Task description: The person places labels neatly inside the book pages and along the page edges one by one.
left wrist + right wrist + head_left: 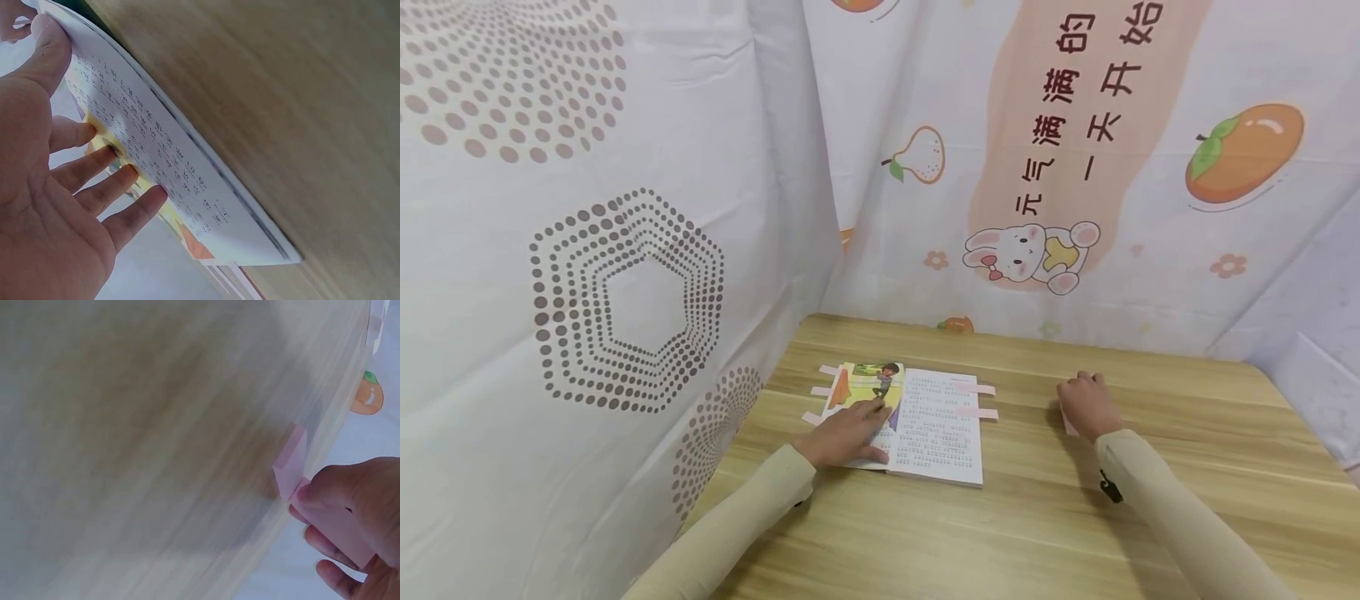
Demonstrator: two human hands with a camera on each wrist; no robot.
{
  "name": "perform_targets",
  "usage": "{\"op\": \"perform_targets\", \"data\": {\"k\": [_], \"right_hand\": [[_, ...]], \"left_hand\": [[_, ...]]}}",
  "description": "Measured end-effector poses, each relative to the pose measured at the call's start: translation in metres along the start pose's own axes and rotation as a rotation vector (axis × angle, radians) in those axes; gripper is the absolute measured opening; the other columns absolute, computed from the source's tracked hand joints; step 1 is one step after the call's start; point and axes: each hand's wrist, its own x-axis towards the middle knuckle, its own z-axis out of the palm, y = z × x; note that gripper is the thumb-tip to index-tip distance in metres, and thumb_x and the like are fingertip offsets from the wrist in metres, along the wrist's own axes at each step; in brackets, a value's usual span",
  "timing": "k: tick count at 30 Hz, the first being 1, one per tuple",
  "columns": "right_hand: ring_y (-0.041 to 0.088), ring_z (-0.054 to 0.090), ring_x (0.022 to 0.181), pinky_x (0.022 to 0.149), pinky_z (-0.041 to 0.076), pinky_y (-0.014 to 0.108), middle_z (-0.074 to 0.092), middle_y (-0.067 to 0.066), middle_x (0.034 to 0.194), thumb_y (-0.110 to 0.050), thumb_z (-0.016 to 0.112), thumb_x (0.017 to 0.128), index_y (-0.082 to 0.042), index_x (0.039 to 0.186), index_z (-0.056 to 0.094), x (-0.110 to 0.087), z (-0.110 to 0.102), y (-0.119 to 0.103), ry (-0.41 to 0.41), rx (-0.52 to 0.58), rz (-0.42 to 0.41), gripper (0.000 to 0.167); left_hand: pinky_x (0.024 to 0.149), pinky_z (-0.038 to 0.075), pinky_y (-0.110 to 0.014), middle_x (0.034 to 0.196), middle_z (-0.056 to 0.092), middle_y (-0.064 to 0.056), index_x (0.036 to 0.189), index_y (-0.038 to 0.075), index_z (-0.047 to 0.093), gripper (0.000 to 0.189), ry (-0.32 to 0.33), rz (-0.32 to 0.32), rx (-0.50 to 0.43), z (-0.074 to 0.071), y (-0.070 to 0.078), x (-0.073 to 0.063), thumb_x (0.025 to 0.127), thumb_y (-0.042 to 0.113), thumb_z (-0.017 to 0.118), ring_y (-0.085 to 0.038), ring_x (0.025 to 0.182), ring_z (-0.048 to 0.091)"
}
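Note:
An open book [940, 454] lies on the wooden table, a coloured picture on its left page and print on both pages. My left hand [847, 433] rests on the left page with its fingers spread and straight. Pink sticky tabs stick out past the book's left and right edges. Off to the right of the book, my right hand [1088, 406] grips a pad of pink sticky notes [340, 531]. The thumb presses on the pad, and a pink strip [292, 464] stands bent up at its end. Whether that strip is still attached cannot be told.
The wooden table [895, 542] has a rounded far right corner. A white curtain with dotted patterns [625, 308] hangs along the left side. Behind the table hangs another curtain [880, 275] printed with fruit, a rabbit and writing.

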Motion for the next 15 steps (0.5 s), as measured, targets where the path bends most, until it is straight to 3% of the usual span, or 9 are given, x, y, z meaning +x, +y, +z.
{"op": "perform_targets", "data": {"k": [5, 8, 11, 15], "right_hand": [[0.035, 0.060, 0.074, 0.078, 0.051, 0.062, 0.066, 0.012, 0.074, 0.012, 0.076, 0.080, 0.000, 0.081, 0.067, 0.002, 0.001, 0.006, 0.003, 0.071, 0.013, 0.015], [0.035, 0.060, 0.074, 0.079, 0.049, 0.064, 0.067, 0.010, 0.073, 0.007, 0.072, 0.085, -0.002, 0.078, 0.068, 0.002, 0.003, 0.011, 0.018, 0.149, 0.039, 0.013], [0.036, 0.061, 0.078, 0.082, 0.048, 0.066, 0.070, 0.011, 0.077, 0.002, 0.067, 0.091, -0.002, 0.080, 0.071, 0.002, 0.006, 0.014, 0.023, 0.200, 0.053, 0.013], [0.038, 0.062, 0.083, 0.083, 0.049, 0.066, 0.073, 0.016, 0.084, 0.001, 0.067, 0.092, 0.002, 0.088, 0.073, 0.001, 0.007, 0.013, 0.029, 0.195, 0.039, 0.008]], "left_hand": [[0.113, 0.040, -0.049, 0.162, 0.034, -0.022, 0.157, 0.000, 0.038, 0.089, -0.004, -0.007, 0.016, 0.000, 0.000, 0.000, 0.093, 0.057, 0.063, -0.037, 0.147, 0.037], [0.113, 0.040, -0.050, 0.162, 0.034, -0.022, 0.157, 0.000, 0.038, 0.089, -0.004, -0.012, 0.020, -0.001, 0.000, 0.001, 0.093, 0.056, 0.063, -0.037, 0.147, 0.037], [0.113, 0.040, -0.050, 0.162, 0.034, -0.022, 0.158, 0.001, 0.037, 0.089, -0.008, -0.017, 0.018, -0.002, 0.001, 0.001, 0.093, 0.056, 0.063, -0.038, 0.147, 0.036], [0.113, 0.040, -0.050, 0.162, 0.034, -0.022, 0.157, 0.000, 0.037, 0.090, -0.010, -0.013, 0.015, -0.001, 0.001, 0.001, 0.093, 0.056, 0.064, -0.038, 0.146, 0.037]]}}
